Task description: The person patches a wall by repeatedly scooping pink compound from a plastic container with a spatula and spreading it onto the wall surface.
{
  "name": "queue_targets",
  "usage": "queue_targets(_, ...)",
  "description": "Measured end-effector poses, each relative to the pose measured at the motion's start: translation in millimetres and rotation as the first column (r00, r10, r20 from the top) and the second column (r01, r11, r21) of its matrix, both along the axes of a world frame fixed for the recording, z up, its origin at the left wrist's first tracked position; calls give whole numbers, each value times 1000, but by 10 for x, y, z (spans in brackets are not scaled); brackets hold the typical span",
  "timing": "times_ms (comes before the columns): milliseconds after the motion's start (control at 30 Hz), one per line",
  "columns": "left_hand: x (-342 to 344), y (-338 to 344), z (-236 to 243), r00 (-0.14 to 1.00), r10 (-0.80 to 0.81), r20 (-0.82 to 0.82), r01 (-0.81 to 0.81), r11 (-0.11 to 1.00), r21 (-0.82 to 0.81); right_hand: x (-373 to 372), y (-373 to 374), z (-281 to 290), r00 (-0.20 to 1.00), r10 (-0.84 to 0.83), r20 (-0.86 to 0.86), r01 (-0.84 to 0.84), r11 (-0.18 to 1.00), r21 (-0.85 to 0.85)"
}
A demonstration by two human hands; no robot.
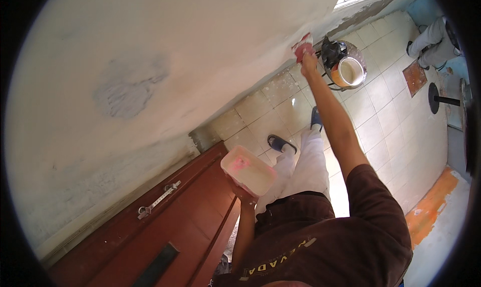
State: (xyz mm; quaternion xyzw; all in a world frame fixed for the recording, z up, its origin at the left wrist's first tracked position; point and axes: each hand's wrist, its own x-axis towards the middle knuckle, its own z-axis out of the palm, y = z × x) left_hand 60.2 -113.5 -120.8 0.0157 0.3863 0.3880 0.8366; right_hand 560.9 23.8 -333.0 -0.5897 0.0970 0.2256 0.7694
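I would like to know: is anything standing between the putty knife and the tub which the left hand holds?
Nothing visible stands between the putty knife in the right hand and the tub in the left hand; only floor tiles show below. The orange bucket is off to the right.

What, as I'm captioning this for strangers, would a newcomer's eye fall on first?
The grey patch on the pale wall, left of centre, likely draws the eye first. Next comes the red door at lower left, then the tub in the left hand, just below centre. Near the top, the right hand holds a red scraper by the wall.
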Motion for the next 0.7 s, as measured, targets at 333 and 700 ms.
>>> queue_targets(333,15,-20,410,975,36,-220,-23,998,59,-1107,649,949,995,28,97,-36,996,84)
queue_targets(700,-148,11,119,988,38,-150,-27,997,73,-1916,323,1135,957,243,158,-197,946,-259)
